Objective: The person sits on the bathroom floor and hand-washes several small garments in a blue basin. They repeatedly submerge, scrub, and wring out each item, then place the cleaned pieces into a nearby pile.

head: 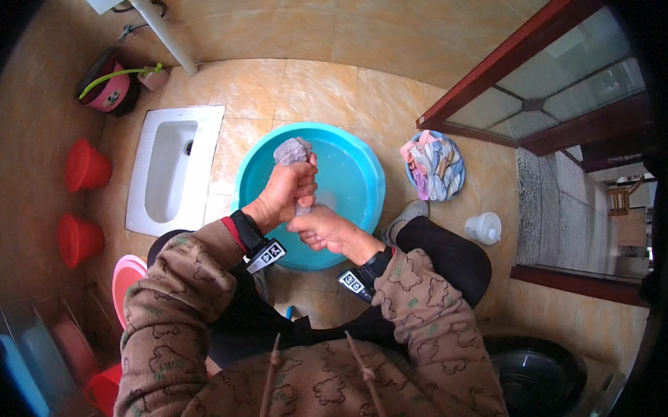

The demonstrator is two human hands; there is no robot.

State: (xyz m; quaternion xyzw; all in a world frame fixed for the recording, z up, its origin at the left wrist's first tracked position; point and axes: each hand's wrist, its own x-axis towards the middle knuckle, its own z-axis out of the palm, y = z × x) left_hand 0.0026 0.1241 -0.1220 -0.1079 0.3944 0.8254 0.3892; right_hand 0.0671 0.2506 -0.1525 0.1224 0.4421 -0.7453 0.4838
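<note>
A large turquoise plastic basin [367, 210] with water in it stands on the tiled floor before me. Over it, my left hand [291, 190] is closed around a greyish-purple cloth [292, 151], whose bunched end sticks out beyond the fist. Close beside it and nearer to my body, my right hand [324, 229] grips the lower part of the same cloth; a short stretch shows between the two fists. Most of the cloth is hidden inside my fingers. To the right of the basin, a small blue basin [462, 183] holds a heap of pastel clothes [436, 162].
A white squat toilet [138, 172] lies left of the turquoise basin. Red buckets [88, 166] and a pink-black bucket [113, 90] line the left wall. At right are a white lidded tub [483, 228], a red-framed door [502, 59] and a black basin [539, 379].
</note>
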